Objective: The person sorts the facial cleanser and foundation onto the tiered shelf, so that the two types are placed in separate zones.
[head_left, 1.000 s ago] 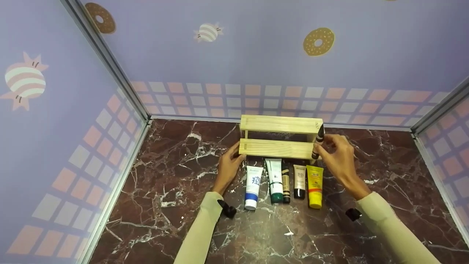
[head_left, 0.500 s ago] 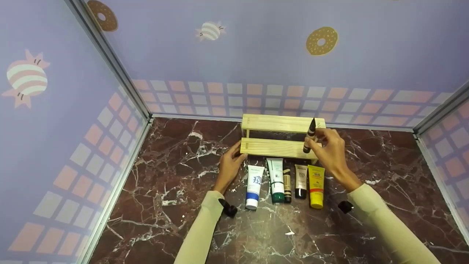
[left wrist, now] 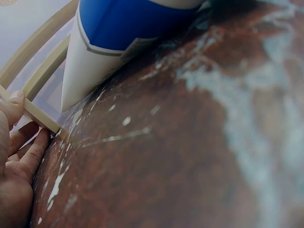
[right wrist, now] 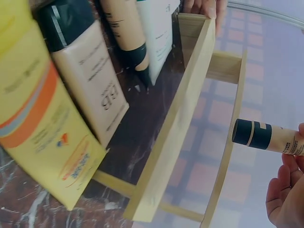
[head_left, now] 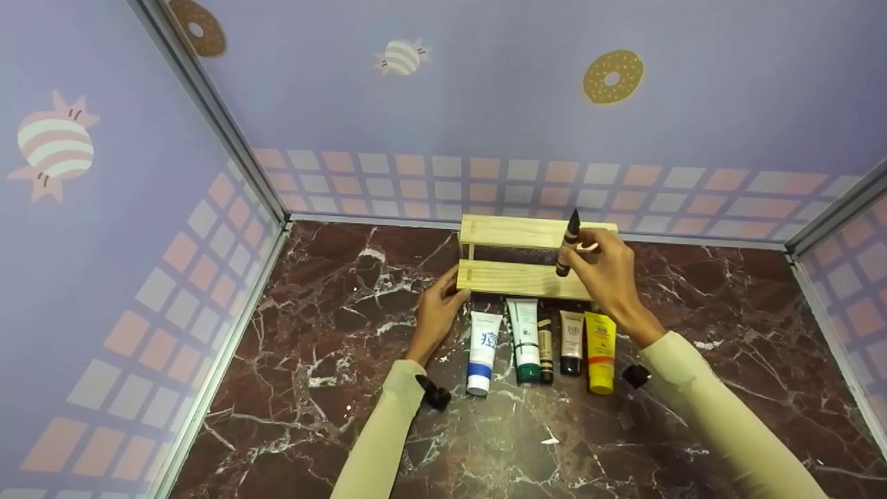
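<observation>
My right hand [head_left: 608, 274] pinches a crayon-shaped cosmetic stick [head_left: 567, 251], beige with black ends, its black point upward. It is in front of the right part of a two-tier wooden rack [head_left: 513, 276]. In the right wrist view the stick's blunt black end [right wrist: 252, 134] points at the rack's upper board. At the rack's left end, my left hand [head_left: 438, 315] grips the lower board's corner. The left wrist view shows the thumb [left wrist: 16, 102] on the board and the other fingers below. A second stick [head_left: 546, 352] of the same kind lies before the rack.
Beside that second stick lie a white tube with a blue band [head_left: 484, 350], a white tube with a green cap [head_left: 524, 339], a BB cream tube [head_left: 572, 339] and a yellow tube [head_left: 601, 353]. A patterned wall [head_left: 485, 104] rises right behind the rack on the marbled tabletop [head_left: 332, 305].
My right hand has carried the stick leftward and slightly up, from the rack's right end toward its middle. The left hand keeps its place on the rack.
</observation>
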Demonstrator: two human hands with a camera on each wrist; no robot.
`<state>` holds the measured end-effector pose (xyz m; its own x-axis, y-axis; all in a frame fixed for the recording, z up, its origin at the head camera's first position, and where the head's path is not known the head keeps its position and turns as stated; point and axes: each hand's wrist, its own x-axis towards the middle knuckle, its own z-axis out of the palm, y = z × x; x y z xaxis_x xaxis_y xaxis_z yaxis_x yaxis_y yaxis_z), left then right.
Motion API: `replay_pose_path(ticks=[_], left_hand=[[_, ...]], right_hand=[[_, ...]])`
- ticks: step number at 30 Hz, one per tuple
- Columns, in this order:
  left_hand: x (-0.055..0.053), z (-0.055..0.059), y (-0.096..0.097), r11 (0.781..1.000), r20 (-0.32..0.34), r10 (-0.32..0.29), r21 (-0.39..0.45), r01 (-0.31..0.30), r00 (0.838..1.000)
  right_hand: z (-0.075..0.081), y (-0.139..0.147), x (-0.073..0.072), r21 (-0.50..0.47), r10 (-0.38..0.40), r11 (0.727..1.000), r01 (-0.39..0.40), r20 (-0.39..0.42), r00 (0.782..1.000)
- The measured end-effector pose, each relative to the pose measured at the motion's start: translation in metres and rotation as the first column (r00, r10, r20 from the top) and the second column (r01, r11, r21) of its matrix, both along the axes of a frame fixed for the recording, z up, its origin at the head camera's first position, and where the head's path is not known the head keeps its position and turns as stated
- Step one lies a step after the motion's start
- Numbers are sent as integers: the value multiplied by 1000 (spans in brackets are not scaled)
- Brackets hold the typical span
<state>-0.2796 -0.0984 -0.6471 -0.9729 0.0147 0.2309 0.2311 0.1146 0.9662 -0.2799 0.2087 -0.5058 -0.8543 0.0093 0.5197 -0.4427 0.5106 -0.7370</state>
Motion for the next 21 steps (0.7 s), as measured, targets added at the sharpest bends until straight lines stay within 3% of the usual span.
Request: replay_pose_path(ticks=[10, 21], left_hand=[[-1, 0, 0, 1000, -11, 0, 8, 0, 1000], [-1, 1, 1, 1000, -6, -6, 18, 6, 1000]], right_hand=[[6, -16, -15, 50, 2, 999, 0, -31, 1000], [11, -32, -29, -10, 56, 998, -56, -5, 998]])
